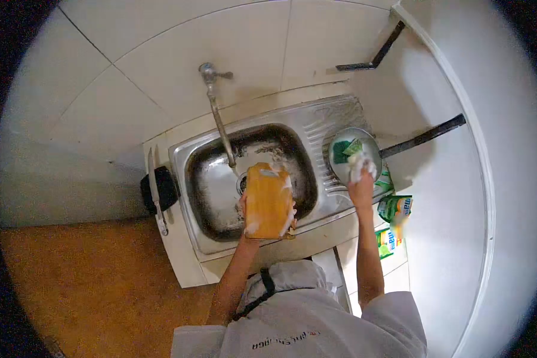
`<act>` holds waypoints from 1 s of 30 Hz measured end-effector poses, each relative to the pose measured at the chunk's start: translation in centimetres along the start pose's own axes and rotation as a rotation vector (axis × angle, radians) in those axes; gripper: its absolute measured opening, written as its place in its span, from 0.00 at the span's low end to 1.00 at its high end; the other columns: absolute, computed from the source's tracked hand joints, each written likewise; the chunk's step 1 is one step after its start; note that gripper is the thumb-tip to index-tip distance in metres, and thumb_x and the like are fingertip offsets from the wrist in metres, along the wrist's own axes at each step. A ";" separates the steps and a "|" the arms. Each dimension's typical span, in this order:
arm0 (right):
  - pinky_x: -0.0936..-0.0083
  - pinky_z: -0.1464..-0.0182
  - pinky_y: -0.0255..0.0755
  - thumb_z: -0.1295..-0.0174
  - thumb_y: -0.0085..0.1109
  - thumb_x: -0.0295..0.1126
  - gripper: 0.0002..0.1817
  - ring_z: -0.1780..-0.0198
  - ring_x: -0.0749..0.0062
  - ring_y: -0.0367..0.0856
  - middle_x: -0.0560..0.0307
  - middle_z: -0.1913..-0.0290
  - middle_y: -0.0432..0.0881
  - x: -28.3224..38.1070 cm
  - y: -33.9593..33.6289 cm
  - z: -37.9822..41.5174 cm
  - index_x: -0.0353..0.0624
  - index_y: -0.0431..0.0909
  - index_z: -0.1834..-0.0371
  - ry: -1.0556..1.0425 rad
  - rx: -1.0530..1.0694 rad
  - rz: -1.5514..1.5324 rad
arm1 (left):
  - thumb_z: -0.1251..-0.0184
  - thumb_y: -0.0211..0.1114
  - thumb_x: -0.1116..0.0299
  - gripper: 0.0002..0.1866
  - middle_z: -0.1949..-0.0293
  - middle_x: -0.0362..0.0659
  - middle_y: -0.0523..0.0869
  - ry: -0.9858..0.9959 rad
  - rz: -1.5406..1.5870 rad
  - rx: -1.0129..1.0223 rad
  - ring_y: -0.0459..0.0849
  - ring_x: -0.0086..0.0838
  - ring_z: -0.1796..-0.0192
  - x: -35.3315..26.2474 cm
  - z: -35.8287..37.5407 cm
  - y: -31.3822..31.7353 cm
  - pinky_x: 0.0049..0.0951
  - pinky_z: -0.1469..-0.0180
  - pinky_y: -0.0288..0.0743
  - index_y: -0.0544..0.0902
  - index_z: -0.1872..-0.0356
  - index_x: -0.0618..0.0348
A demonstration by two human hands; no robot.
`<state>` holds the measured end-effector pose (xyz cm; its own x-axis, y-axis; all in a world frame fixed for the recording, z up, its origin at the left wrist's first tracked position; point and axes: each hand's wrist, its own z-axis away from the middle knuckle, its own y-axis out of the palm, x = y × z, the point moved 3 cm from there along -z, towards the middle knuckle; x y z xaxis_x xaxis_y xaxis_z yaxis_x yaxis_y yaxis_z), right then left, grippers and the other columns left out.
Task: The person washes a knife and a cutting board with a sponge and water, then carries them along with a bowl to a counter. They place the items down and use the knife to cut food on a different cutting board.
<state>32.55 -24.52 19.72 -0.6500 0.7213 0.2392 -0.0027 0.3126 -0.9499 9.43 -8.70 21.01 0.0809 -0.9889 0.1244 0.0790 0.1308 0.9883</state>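
Head view, from the left: a knife (154, 185) lies near the edge of the table (188, 272), against a black item (169, 190). Next comes the sink (212, 200), its tap (219, 122) reaching over the basin. The wooden board (269, 206), streaked with suds, is held above the sink's near side by the left hand (244, 209), thumb along one edge and fingertips curling round the other, the forearm rising from below. Farther right, the right arm stretches nearly straight to a round dish (371, 151) on the drainboard (325, 113). There the foamy right hand (360, 182) points downward beside a green scourer (340, 153); suds hide whether it pinches anything. Green packets (394, 207) sit beyond.

The step in hand looks like soaping the board, with lather being picked up. A next move would call for a firm left grip on slick wood while the right hand comes across.
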 end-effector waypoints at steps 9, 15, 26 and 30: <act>0.57 0.54 0.65 0.57 0.58 0.24 0.25 0.58 0.42 0.70 0.36 0.60 0.73 12.1 2.9 1.3 0.32 0.67 0.51 -0.120 0.148 -0.289 | 0.55 0.51 0.33 0.41 0.55 0.49 0.77 0.307 -0.122 -0.211 0.77 0.45 0.59 -4.2 2.9 -3.2 0.47 0.60 0.74 0.68 0.46 0.54; 0.56 0.52 0.65 0.55 0.59 0.27 0.22 0.56 0.43 0.70 0.38 0.61 0.73 23.2 6.0 0.5 0.35 0.69 0.53 -0.387 0.481 -0.611 | 0.54 0.51 0.32 0.42 0.48 0.48 0.74 0.420 -0.075 -0.201 0.74 0.44 0.51 -6.7 6.0 -7.5 0.49 0.49 0.70 0.66 0.42 0.52; 0.64 0.59 0.71 0.49 0.55 0.31 0.14 0.60 0.49 0.75 0.42 0.67 0.74 28.6 16.3 -3.2 0.33 0.69 0.63 -0.721 0.366 -0.573 | 0.48 0.48 0.34 0.39 0.48 0.48 0.74 0.507 -0.095 -0.188 0.76 0.43 0.51 -9.2 7.5 -4.7 0.49 0.50 0.71 0.66 0.41 0.52; 0.58 0.55 0.69 0.46 0.53 0.37 0.21 0.55 0.50 0.75 0.40 0.58 0.73 29.3 14.4 -3.4 0.34 0.65 0.53 -0.231 0.685 -0.833 | 0.46 0.47 0.34 0.38 0.48 0.48 0.74 0.500 -0.078 -0.175 0.76 0.43 0.51 -8.9 6.2 -4.1 0.49 0.50 0.72 0.66 0.41 0.53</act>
<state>16.07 3.22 13.68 -0.3750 0.2887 0.8809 -0.8804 0.1867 -0.4360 2.20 -0.82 16.43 0.5284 -0.8476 -0.0480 0.2645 0.1106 0.9580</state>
